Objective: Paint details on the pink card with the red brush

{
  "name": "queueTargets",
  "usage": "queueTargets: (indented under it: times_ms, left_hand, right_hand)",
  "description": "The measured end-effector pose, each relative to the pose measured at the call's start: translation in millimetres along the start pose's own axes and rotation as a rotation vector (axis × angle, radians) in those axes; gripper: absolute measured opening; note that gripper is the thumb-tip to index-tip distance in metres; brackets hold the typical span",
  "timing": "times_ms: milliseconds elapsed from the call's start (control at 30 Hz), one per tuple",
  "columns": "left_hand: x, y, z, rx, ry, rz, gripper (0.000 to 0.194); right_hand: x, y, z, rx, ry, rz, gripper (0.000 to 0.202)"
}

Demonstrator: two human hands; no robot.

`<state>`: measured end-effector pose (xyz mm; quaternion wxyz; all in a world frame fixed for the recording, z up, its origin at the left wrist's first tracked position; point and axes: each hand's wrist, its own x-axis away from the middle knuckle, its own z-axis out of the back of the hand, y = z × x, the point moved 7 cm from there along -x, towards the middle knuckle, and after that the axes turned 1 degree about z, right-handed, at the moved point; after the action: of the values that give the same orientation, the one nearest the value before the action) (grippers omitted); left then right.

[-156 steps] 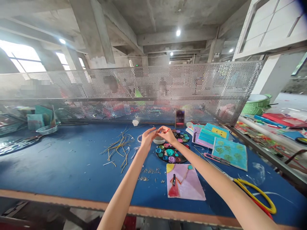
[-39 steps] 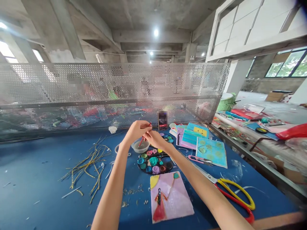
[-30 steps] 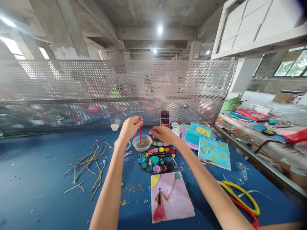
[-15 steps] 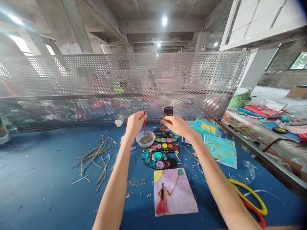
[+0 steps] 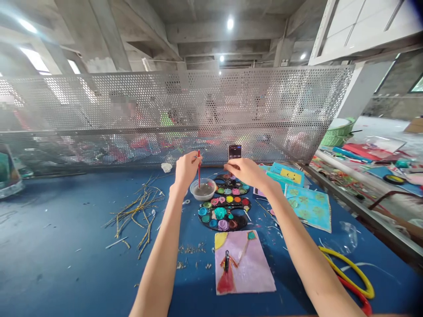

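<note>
My left hand [image 5: 187, 169] pinches a thin red paintbrush [image 5: 199, 169], upright with its lower end in the grey water of a clear plastic bowl [image 5: 192, 190]. My right hand [image 5: 243, 169] is closed at the fingertips above the far paint palette [image 5: 228, 190]; what it grips, if anything, is hidden. A nearer black palette [image 5: 211, 223] holds round pans of many colours. Closest to me lies a lilac painted panel [image 5: 254, 268] with a red-dressed figure, a yellow corner and a teal kite-like square.
Dry twigs [image 5: 139, 211] lie left of my left arm. A phone [image 5: 235, 152] showing a timer stands behind the palettes. Blue painted panels [image 5: 310, 207] and yellow-and-red handles [image 5: 360, 275] lie right. A perforated metal screen [image 5: 185, 110] borders the table's back.
The whole view has shifted slightly to the right in the picture. The paintbrush stays in the water bowl, leaning a little differently within it. Both hands keep their grip shapes.
</note>
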<state>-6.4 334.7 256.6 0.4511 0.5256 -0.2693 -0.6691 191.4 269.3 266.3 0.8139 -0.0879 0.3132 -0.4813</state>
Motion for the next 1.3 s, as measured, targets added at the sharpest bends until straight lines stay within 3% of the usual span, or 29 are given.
queueTargets:
  times_ms: [200, 300, 433, 533, 667, 867, 967, 1133, 1300]
  left_hand:
    - [0, -4, -7.3, -0.011, -0.102, 0.017, 0.029]
    - [-2, -5, -11.5, 0.011, -0.066, 0.002, 0.031]
    - [-2, -7, -2.1, -0.021, -0.004, -0.015, 0.032]
    - [0, -7, 2.0, -0.056, -0.034, -0.012, 0.029]
    - [1, -5, -8.1, -0.048, -0.102, -0.013, 0.029]
    - [-2, -7, -6.4, -0.048, -0.024, -0.026, 0.032]
    - [-1, -7, -3.7, -0.085, -0.046, -0.022, 0.028]
    - [0, -3, -13.9, -0.064, -0.109, -0.028, 0.031]
    - [-1, -5, -8.1, -0.136, -0.041, -0.041, 0.031]
  right_hand:
    - [0, 0, -1, 0.003, -0.006, -0.016, 0.032]
    - [-1, -1, -4, 0.003, -0.013, -0.019, 0.032]
    - [0, -1, -3, 0.008, -0.009, -0.014, 0.033]
    - [1, 1, -2, 0.012, 0.001, -0.018, 0.034]
    - [0, 2, -5, 0.009, -0.003, -0.017, 0.034]
    - [0, 3, -7, 0.007, -0.011, -0.014, 0.033]
    - [0, 3, -6, 0.008, -0.01, -0.014, 0.033]
    - [-1, 3, -9, 0.002, -0.021, -0.029, 0.031]
    - [-1, 3, -9, 0.007, -0.019, -0.029, 0.033]
